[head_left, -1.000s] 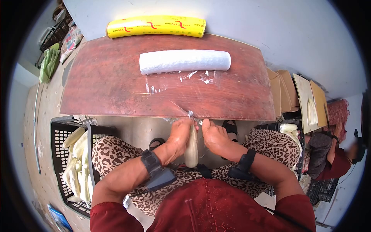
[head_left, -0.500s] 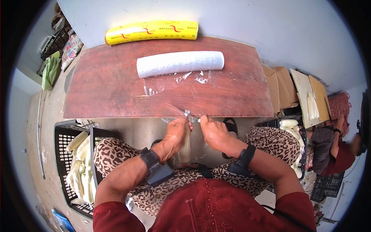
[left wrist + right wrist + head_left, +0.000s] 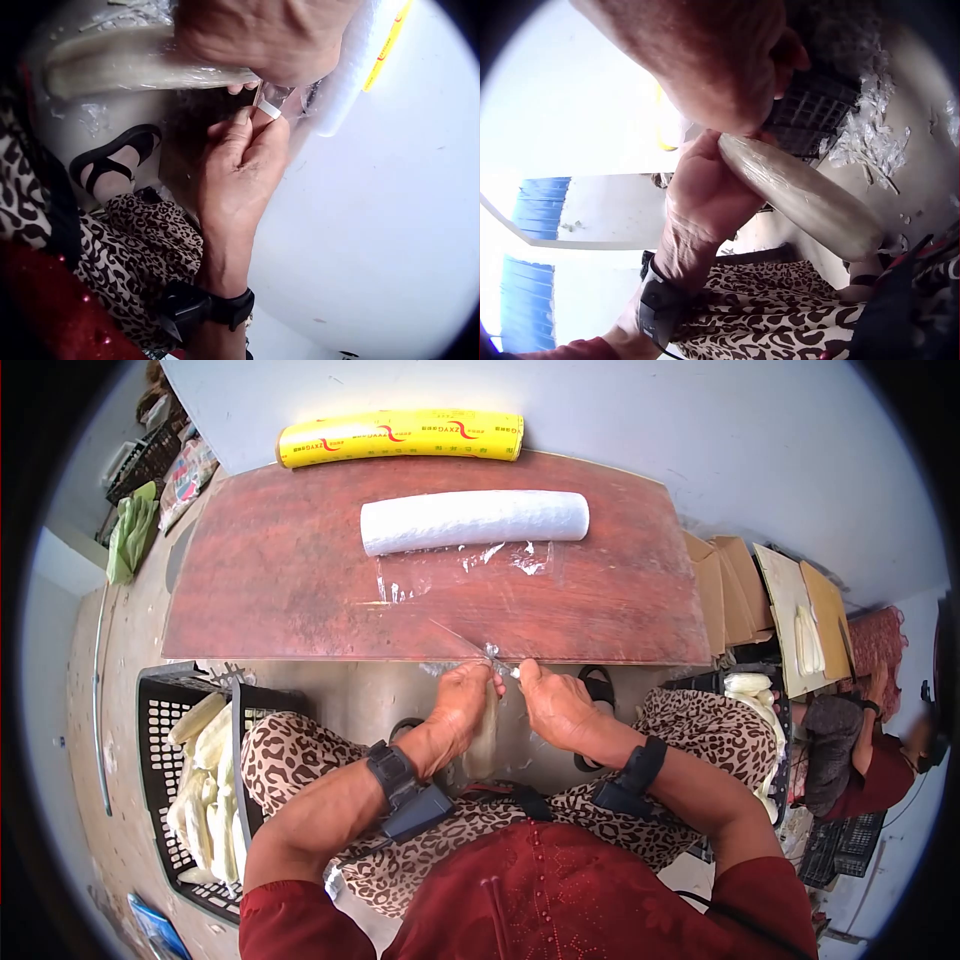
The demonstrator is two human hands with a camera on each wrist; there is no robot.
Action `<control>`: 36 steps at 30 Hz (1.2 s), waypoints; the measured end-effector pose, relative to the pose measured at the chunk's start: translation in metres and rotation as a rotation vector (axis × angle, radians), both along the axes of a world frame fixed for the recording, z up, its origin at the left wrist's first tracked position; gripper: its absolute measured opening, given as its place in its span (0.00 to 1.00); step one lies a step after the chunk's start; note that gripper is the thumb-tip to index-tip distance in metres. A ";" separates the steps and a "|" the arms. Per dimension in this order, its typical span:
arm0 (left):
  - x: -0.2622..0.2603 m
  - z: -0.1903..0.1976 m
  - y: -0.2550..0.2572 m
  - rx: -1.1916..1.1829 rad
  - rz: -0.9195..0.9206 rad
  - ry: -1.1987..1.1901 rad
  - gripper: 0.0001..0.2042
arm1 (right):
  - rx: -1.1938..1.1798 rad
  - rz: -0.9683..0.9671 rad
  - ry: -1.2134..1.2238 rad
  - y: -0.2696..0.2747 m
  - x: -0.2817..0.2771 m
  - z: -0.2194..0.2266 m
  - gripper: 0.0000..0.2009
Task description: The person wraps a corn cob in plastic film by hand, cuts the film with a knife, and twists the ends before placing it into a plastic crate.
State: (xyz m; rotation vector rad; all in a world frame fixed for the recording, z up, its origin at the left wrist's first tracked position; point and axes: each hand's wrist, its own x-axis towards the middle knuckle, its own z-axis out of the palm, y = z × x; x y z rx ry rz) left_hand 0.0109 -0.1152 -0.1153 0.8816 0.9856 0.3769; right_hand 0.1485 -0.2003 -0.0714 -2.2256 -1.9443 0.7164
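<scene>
My left hand [image 3: 459, 707] grips the upper end of a long pale vegetable [image 3: 802, 196] wrapped in clear film. It hangs down below the table edge, and the left hand partly hides it in the head view. A bunched tuft of film [image 3: 491, 651] sticks up above the left fingers. Beside it, my right hand [image 3: 560, 705] holds a knife, its thin blade [image 3: 455, 633] crossing by the tuft and pointing to the far left over the table. A white collar [image 3: 268, 110] on the knife shows by the right thumb; the fingers hide the handle.
On the red-brown table [image 3: 280, 590] lie a white film roll [image 3: 475, 522] and a yellow printed roll [image 3: 400, 439]. Black crates with pale vegetables stand at left [image 3: 150, 760] and right [image 3: 775, 705]. Film scraps [image 3: 870, 139] litter the floor. Another person [image 3: 870, 760] sits far right.
My left hand has shifted slightly left, away from the right hand. The hanging vegetable has swung a little left, and the left hand now covers more of it.
</scene>
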 end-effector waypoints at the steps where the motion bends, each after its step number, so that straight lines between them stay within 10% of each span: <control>1: 0.000 0.000 0.000 -0.003 -0.001 0.006 0.13 | 0.004 0.004 0.002 -0.001 0.001 -0.001 0.12; 36: -0.029 0.020 -0.009 0.059 -0.118 -0.144 0.11 | 0.304 -0.002 -0.094 -0.015 0.032 -0.005 0.08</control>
